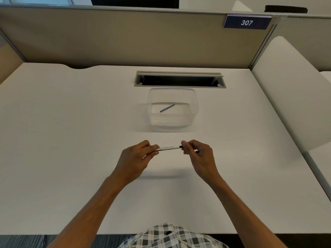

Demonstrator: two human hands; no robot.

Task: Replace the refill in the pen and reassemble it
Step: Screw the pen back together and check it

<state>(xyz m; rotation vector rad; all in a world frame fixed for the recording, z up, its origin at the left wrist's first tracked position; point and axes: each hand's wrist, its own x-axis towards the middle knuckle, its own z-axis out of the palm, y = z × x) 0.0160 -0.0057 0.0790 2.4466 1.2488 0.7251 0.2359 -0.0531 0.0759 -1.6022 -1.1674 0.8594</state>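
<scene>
Pen (pixel 169 148) held level above the desk (pixel 71 140), on the near side of the clear container (pixel 194 111) and well apart from it. Left hand (pixel 138 156) pinched shut on the left end of the barrel; right hand (pixel 198 152) pinched shut on the dark right end. Spare refill (pixel 167 108) lying loose on the container floor, slanted. Step in hand, as judged: separating the end piece from the barrel. Steady the barrel with the left fingers (pixel 154 149) and turn or pull only with the right fingertips (pixel 184 146), keeping both in line with the pen's axis to avoid bending it. Keep the work low over the desk, near side of the container, to stop small parts rolling away. Whether the end piece unscrews or pulls free: cannot tell.
</scene>
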